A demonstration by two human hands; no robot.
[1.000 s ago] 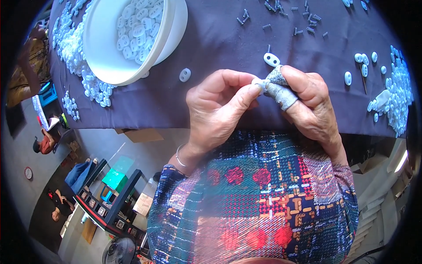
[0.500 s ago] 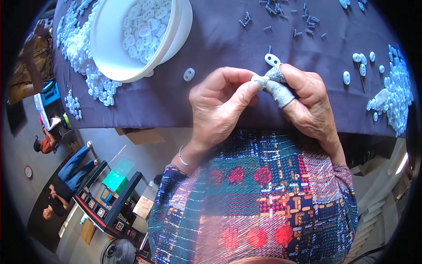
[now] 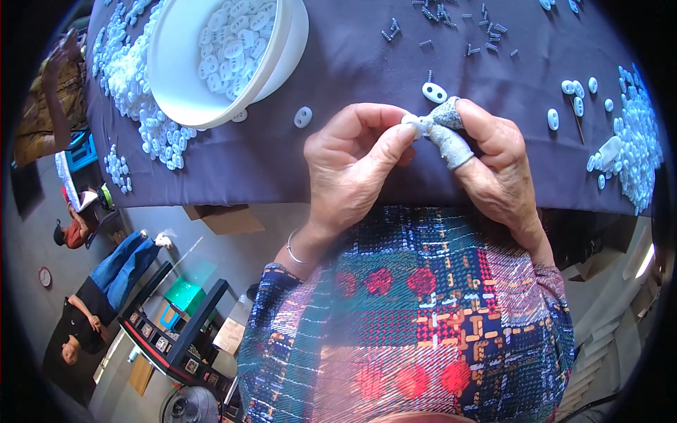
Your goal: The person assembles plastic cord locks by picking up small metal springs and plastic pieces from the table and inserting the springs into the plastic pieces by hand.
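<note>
Purple tablecloth holds bowl, screws; both hands pinch a white piece.

Both hands meet on a tiny white part over the cloth.
Left hand and right hand pinch the small white part between them, just this side of the white bowl. Grey finger covers sit on the right thumb and forefinger, tight against the part. The bowl is tipped, full of white pieces, with a heap spilling on its left. Two oval pieces lie right of the bowl, near the fingers. Small dark screws are scattered far right of the bowl, another white heap beyond them, all on the purple cloth.
</note>
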